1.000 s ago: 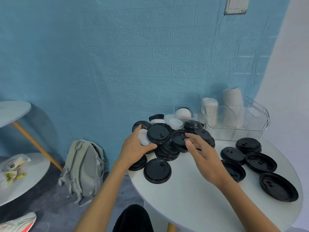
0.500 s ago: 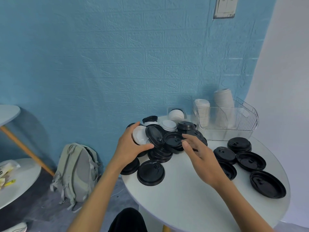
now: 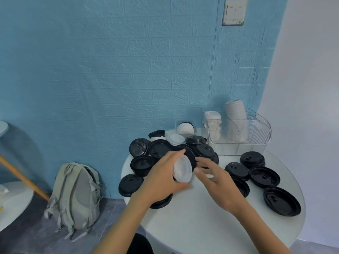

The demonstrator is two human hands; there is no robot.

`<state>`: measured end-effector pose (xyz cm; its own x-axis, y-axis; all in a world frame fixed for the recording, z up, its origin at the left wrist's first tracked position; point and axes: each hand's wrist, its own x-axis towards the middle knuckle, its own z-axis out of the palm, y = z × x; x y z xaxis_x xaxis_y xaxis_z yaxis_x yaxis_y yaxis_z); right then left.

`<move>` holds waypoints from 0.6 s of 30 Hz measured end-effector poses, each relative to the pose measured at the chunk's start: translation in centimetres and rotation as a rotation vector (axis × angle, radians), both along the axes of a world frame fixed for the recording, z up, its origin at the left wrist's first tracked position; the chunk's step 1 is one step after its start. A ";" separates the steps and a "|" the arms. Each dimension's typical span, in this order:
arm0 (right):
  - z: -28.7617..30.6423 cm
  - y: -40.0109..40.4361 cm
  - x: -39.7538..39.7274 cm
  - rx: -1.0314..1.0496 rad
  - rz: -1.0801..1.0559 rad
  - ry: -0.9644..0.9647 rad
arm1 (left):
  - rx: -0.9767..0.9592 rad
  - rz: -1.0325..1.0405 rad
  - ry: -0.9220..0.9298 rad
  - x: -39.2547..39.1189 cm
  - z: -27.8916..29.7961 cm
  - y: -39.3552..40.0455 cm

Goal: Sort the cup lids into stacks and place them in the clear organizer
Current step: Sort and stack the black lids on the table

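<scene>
White translucent lid (image 3: 182, 168) tilted, gripped by left hand (image 3: 161, 177); right hand (image 3: 218, 177) relaxed, empty.

Bare desk (image 3: 201, 222) lies open at lower centre; a black lid pile (image 3: 165, 153) blocks centre-left, separate black lids (image 3: 264, 176) crowd the right, clear organizer (image 3: 238, 132) closes upper right.

- The left hand (image 3: 161, 178) is covering part of a black lid (image 3: 162, 202).
- The right hand (image 3: 218, 182) is blurring at its fingertips.
- The frame's left edge is cutting off a side table (image 3: 11, 204).
</scene>
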<state>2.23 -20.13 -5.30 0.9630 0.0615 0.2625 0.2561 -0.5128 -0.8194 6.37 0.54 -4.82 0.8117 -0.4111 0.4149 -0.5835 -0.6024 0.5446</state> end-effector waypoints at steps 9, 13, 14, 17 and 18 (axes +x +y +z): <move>-0.9 -0.7 -0.8 -0.022 0.002 0.053 | 0.118 -0.072 0.027 -1.7 -0.2 -1.9; -1.0 -1.0 -1.3 -0.030 0.008 0.040 | 0.175 -0.117 -0.030 -2.6 -0.9 -2.7; -1.0 -1.2 -1.5 -0.037 0.019 0.029 | 0.181 -0.124 -0.043 -2.9 -1.1 -2.8; -0.9 -1.6 -2.4 -0.019 0.044 0.010 | 0.200 -0.155 -0.061 -3.8 -1.3 -2.9; -0.9 -1.8 -2.7 -0.002 0.046 0.004 | 0.210 -0.173 -0.059 -4.1 -1.3 -3.0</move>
